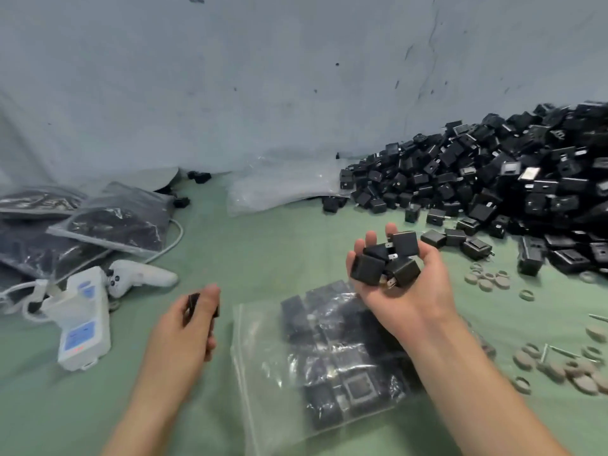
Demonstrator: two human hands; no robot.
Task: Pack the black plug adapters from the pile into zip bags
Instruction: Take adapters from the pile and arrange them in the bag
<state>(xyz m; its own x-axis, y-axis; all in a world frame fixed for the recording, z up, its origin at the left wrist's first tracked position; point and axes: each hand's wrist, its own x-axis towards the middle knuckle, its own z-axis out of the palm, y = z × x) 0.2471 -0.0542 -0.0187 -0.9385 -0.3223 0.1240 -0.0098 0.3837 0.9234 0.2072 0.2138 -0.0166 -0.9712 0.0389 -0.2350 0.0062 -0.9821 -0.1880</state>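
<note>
Four adapters (368,274), perhaps five, are cupped in the right hand (411,291), one pinched in the left hand (184,330); the near zip bag (253,357) should be held open first.

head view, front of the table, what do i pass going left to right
white power strip → left hand pinching one adapter → part-filled zip bag → right hand cupping several adapters → grey discs
</note>
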